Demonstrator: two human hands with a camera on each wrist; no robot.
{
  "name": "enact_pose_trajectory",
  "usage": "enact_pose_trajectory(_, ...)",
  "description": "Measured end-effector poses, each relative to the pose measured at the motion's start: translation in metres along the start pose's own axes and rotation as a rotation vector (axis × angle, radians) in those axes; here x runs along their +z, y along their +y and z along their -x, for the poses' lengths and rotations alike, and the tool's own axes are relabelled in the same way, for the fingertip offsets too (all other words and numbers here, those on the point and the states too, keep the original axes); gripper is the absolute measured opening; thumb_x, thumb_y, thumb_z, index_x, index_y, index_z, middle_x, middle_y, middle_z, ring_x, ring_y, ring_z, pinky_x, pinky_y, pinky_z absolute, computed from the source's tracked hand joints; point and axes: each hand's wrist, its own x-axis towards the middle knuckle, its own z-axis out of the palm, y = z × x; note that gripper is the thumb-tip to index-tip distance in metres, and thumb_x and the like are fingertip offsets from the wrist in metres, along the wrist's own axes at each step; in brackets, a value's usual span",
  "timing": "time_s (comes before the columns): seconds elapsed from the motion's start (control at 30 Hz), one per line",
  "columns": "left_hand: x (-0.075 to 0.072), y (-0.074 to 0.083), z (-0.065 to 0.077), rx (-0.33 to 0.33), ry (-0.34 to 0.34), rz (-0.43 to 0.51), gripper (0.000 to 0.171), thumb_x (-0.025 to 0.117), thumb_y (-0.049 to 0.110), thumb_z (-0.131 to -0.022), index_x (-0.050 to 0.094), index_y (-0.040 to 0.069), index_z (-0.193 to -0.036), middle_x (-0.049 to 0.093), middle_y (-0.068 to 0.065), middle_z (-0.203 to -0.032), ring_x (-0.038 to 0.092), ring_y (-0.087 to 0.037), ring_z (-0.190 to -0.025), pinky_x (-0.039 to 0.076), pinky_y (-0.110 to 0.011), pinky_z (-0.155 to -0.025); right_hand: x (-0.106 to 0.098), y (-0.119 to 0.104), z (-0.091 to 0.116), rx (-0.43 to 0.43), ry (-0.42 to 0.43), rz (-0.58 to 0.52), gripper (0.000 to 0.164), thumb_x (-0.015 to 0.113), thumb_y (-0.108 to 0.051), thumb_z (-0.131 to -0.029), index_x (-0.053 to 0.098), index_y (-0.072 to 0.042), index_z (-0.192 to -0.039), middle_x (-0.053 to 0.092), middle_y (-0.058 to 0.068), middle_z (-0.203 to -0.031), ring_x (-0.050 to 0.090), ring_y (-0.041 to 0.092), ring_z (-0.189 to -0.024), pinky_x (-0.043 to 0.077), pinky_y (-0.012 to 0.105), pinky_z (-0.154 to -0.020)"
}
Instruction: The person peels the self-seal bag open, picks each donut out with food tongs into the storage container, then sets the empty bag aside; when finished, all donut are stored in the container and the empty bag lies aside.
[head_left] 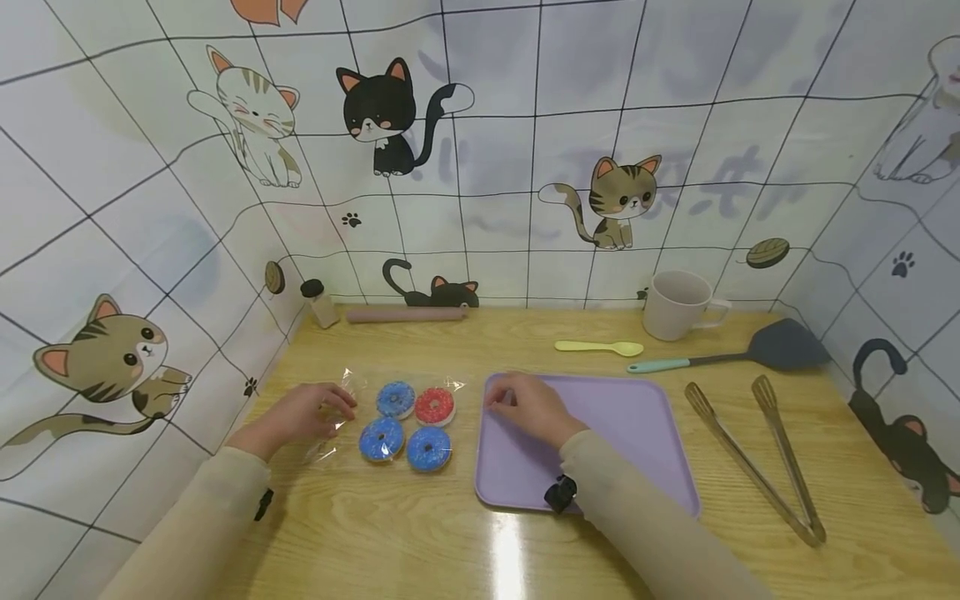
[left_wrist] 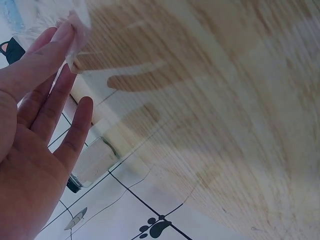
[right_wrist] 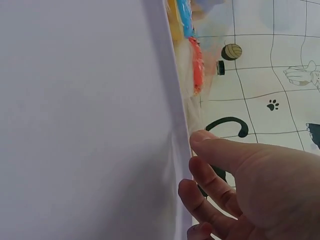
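In the head view, the left hand (head_left: pixel 307 414) is at the near-empty side of a clear, crinkled plastic bag (head_left: pixel 352 446), which lies flat on the wooden table (head_left: pixel 405 533), probably where it is within easy reach; inside are three round blue-topped donuts (head_left: pixel 429 458) and one round red-topped donut (head_left: pixel 435 417). Just beside it lies one pale purple rectangular tray (head_left: pixel 637 417), under the right hand (head_left: pixel 536 408). One beige mug (head_left: pixel 675 308), one yellow spoon (head_left: pixel 596 347), one dark-bladed spatula with a mint handle (head_left: pixel 786 344), one brown rod (head_left: pixel 408 314) and one dark-capped jar (head_left: pixel 322 308) stand or lie farther back, likely to leave working room; one pair of metal tongs (head_left: pixel 812 527) is right of the tray. In the left wrist view, thumb and forefinger pinch the film, presumably because a loose edge is easiest to grasp, other fingers spread. In the right wrist view, the bent fingers and thumb stand apart by the tray's rim, gripping nothing visible; contact I cannot tell.
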Motion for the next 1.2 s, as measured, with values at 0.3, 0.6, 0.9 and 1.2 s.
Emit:
enact_pose_trajectory(0.3,0.002,-0.002,-0.001,-0.029,-0.005,0.002,0.029,0.084,-0.002,-0.080,0.081,0.014,-0.104,0.070,-0.007,-0.126,0.062,-0.040,-0.124,0.049,-0.058,-0.103,-0.001,0.003,0.005,-0.021,-0.030,-0.084,0.006,0.079,-0.020,-0.093,0.078,-0.019,-0.099,0.071,-0.005,-0.101,0.060,0.010,-0.080,0.051,0.031,-0.071)
enact_pose_trajectory(0.6,0.000,0.000,0.003,0.006,0.001,-0.004,0.039,0.086,0.000,-0.079,0.078,0.013,-0.115,0.070,-0.012,-0.129,0.061,-0.045,-0.125,0.049,-0.061,-0.102,0.009,-0.006,0.007,-0.099,-0.002,-0.091,0.010,0.081,-0.023,-0.091,0.079,-0.019,-0.100,0.071,-0.003,-0.103,0.059,0.007,-0.076,0.051,0.026,-0.064)
enact_pose_trajectory(0.9,-0.003,0.013,-0.007,0.029,0.115,0.054,0.024,0.079,0.008,-0.091,0.078,0.011,-0.115,0.072,-0.008,-0.118,0.067,-0.027,-0.102,0.057,-0.036,-0.078,0.018,-0.027,0.014,-0.076,-0.046,0.049,0.028,0.084,-0.043,-0.086,0.078,-0.023,-0.106,0.063,-0.004,-0.101,0.055,0.007,-0.080,0.049,0.028,-0.072)
enact_pose_trajectory(1.2,0.009,0.031,-0.026,0.128,0.174,0.119,0.023,0.085,0.018,-0.087,0.081,0.015,-0.109,0.074,-0.002,-0.112,0.067,-0.022,-0.096,0.052,-0.026,-0.072,0.019,-0.029,0.020,-0.077,-0.059,0.129,0.029,0.087,-0.040,-0.083,0.079,-0.024,-0.106,0.066,-0.006,-0.113,0.063,0.012,-0.099,0.055,0.034,-0.086)
